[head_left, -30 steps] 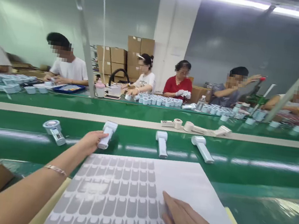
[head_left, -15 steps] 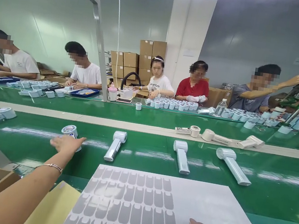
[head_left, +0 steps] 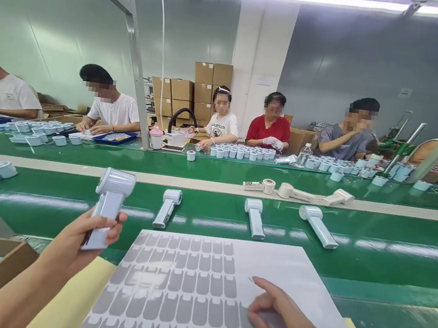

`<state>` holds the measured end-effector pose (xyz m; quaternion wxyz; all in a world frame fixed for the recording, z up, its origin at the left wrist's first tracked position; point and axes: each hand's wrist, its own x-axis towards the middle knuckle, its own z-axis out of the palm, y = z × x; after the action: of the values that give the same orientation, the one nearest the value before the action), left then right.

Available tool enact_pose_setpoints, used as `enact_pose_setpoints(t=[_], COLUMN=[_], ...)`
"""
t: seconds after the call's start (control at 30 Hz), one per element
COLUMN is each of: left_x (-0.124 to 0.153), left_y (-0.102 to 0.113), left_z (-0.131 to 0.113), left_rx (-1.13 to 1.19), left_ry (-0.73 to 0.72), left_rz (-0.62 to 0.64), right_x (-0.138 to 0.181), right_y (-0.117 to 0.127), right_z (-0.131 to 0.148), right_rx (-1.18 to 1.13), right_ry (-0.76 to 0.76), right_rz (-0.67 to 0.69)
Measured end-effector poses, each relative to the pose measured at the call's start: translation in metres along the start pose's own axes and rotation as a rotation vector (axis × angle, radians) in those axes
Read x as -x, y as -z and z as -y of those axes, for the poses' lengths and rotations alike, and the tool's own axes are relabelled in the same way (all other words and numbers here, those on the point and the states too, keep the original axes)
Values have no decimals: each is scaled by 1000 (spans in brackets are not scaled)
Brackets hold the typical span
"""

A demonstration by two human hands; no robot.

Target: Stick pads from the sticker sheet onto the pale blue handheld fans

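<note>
My left hand (head_left: 73, 238) is wrapped around a white handheld gadget (head_left: 108, 208) above the green conveyor belt (head_left: 391, 269), and my right hand (head_left: 286, 325) sits loosely, half-curled, on a sheet of gray stickers (head_left: 270, 263).

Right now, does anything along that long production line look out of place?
One pale blue cylindrical part sits alone on the far bench, apart from the packed rows of matching parts, so it looks stray.
</note>
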<state>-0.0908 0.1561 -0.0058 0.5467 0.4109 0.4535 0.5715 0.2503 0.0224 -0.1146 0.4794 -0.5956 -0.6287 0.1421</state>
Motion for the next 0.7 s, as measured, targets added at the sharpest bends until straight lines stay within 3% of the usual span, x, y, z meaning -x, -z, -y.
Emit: enact_pose_setpoints(t=[0.1,0.2,0.3,0.4,0.57,0.7], left_x=[51,87,112,132,157,164], left_y=[-10,-19,-40,-69,-102,-109], left_z=[4,20,35,38,37,44], left_rx=[47,138,248,370,635,576], left_ry=[67,235,417,408,595,539], left_rz=[129,145,-7,-190,-203,-254], right_x=[-8,-8,3,22,44,49], right_y=[6,17,25,21,-3,-16], right_z=[8,22,47,81,125,139], right_rx=[-193,-312,-391,-644,-947,-1003], right_ry=[-181,-246,-251,-238,-279,-328], right_rz=[54,27,85,236,224,166])
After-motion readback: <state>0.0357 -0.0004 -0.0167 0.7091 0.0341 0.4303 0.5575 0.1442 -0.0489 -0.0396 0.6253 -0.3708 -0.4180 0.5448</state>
